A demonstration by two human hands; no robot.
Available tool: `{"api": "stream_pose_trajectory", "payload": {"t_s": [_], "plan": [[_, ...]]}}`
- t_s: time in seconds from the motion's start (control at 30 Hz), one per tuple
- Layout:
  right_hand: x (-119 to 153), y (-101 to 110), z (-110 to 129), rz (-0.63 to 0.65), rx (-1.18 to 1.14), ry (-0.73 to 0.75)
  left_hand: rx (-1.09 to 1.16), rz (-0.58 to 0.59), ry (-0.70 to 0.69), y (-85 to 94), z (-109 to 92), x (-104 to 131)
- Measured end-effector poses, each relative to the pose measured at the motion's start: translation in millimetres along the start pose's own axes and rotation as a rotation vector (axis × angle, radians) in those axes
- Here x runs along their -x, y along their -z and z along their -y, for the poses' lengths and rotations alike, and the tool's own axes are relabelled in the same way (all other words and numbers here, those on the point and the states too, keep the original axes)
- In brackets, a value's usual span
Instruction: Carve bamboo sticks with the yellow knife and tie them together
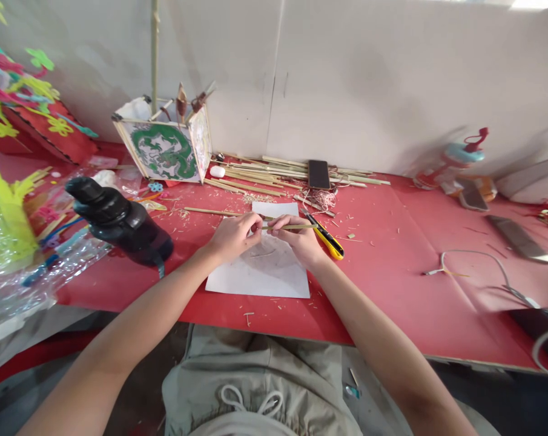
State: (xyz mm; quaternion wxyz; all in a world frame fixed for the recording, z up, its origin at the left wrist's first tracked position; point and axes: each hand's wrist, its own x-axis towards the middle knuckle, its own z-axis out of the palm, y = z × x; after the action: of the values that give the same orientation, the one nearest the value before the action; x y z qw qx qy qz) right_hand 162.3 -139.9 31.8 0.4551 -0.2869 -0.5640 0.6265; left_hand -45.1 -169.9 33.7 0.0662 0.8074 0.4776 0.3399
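Note:
Over a white sheet of paper [260, 281], my two hands are close together on a thin bamboo strip [296, 227]. My right hand [298, 241] is closed round the strip, which sticks out to the right past the fingers. The fingertips of my left hand [235, 237] are pinched together at its left end, partly hiding it. Just behind my hands lies another thin stick [210, 211], its right part hidden by my fingers. A yellow and black utility knife [327, 239] rests on the table right beside my right hand.
Several bamboo strips [255, 175] lie along the wall with a phone [319, 174] on them. A dark bottle [123, 221] stands left, before a box with a green dragon [165, 151]. Shavings dot the red table [392, 272]. A white cable [478, 254] lies right.

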Motion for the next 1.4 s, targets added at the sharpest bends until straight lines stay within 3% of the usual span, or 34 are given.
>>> {"api": "stream_pose_trajectory", "payload": {"t_s": [0.33,0.73,0.97,1.13,1.27,1.4], "plan": [[0,-3,-1,-0.013,0.078,0.052,-0.098,0.047,0.077,-1.2,-2,-1],[3,-9,-4,-0.048,0.348,0.334,-0.070,0.087,0.118,-2.8,2,-2],[5,-14,-3,-0.071,0.462,0.425,0.009,0.092,0.134,-2.5,6,-1],[2,-4,-4,-0.177,0.531,0.396,0.180,0.105,0.093,-4.1,-3,2],[-3,8,-3,-0.263,0.368,0.262,0.200,0.046,0.089,-8.3,-9,2],[-2,7,1,-0.245,0.206,0.134,0.148,-0.011,0.165,-7.9,-3,0]]}}
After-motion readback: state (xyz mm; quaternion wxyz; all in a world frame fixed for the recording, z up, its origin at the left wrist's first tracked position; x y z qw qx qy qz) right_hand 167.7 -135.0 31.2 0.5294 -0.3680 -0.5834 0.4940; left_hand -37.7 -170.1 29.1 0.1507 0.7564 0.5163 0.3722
